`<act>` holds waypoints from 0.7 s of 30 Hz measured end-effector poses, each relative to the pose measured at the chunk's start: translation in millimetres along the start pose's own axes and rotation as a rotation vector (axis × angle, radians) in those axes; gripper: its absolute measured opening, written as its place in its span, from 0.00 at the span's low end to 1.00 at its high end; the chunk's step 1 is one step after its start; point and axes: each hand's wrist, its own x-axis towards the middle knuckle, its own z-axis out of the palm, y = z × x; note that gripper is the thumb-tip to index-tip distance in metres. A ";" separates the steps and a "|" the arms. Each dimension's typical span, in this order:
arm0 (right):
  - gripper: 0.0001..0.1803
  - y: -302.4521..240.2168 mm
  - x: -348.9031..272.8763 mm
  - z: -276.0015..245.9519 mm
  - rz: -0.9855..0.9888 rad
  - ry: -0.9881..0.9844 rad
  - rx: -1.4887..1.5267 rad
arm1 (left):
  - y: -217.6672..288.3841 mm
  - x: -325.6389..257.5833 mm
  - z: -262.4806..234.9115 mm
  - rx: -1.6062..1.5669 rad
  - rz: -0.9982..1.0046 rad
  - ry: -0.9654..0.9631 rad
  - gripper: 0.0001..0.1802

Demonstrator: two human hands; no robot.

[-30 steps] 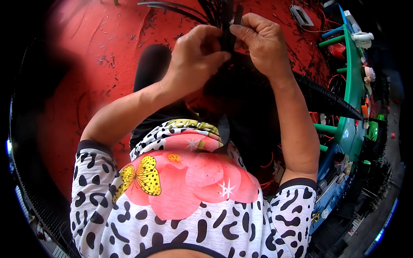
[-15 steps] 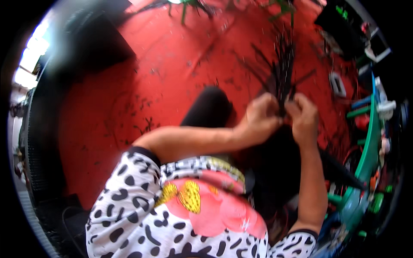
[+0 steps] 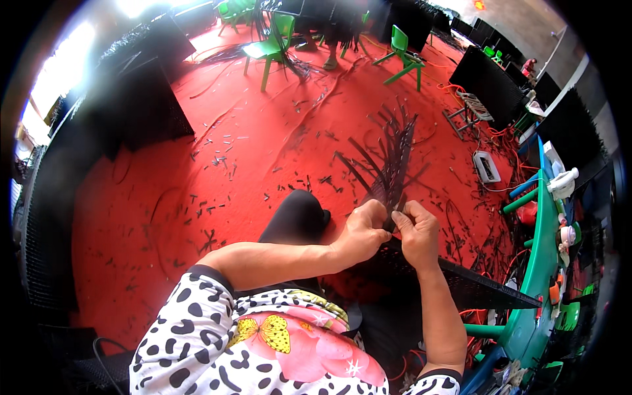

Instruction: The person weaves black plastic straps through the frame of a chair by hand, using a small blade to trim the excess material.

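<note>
Black flat strips point(image 3: 394, 161) fan out upward from between my two hands. My left hand point(image 3: 363, 232) is closed around their lower ends. Right beside it, my right hand point(image 3: 419, 236) pinches at the strips with thumb and fingers, almost touching the left. Below my hands a dark woven piece point(image 3: 487, 284) lies across my lap, and its edge stretches to the right toward the table. Much of it is hidden by my arms and merges with my black trousers. Exactly which strip the right fingers grip is hard to make out.
Black offcuts litter the red floor point(image 3: 250, 155). A green table point(image 3: 536, 263) with tools and small items stands close at my right, near a white power strip point(image 3: 487, 167). Large black woven panels point(image 3: 148, 99) stand at left. Green chairs point(image 3: 271, 47) and another person's legs are ahead.
The view has tilted up, so more of the room ahead shows and my hands sit lower and further left in it. Both hands stay together at the base of the strips.
</note>
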 end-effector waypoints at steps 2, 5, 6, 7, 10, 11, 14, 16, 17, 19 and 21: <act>0.08 -0.4 -1.3 -1.5 -0.033 0.033 -0.027 | 1.0 1.8 2.7 -0.120 -0.127 -0.039 0.14; 0.06 -8.4 0.3 -3.1 -0.040 0.045 -0.054 | 9.4 1.2 2.1 -0.252 -0.158 -0.101 0.15; 0.06 -9.3 3.7 -7.4 -0.027 0.023 -0.054 | 8.1 5.5 2.6 -0.147 -0.118 -0.065 0.16; 0.06 -5.0 5.7 -2.3 -0.016 0.013 -0.033 | 4.3 4.3 -3.6 -0.117 -0.151 -0.050 0.16; 0.06 -2.4 7.1 1.3 -0.014 0.033 -0.015 | 5.4 3.4 -8.9 -0.172 -0.213 -0.060 0.15; 0.06 1.5 5.9 0.3 -0.001 0.036 0.009 | 7.4 3.5 -7.8 -0.214 -0.224 -0.085 0.15; 0.06 1.0 5.8 2.6 0.015 0.031 0.026 | 5.4 5.3 -10.3 -0.284 -0.205 -0.106 0.14; 0.06 -2.6 4.7 2.8 0.018 0.028 0.018 | 8.8 6.2 -9.2 -0.252 -0.213 -0.104 0.14; 0.06 -5.2 4.0 3.1 0.020 0.034 0.012 | 9.8 7.7 -9.3 -0.255 -0.213 -0.113 0.14; 0.06 -9.3 2.3 4.2 -0.115 0.100 -0.112 | 12.6 12.2 -9.4 -0.142 -0.250 -0.118 0.13; 0.06 -6.8 2.6 5.4 -0.138 0.102 -0.108 | 15.5 16.3 -9.9 -0.137 -0.256 -0.130 0.12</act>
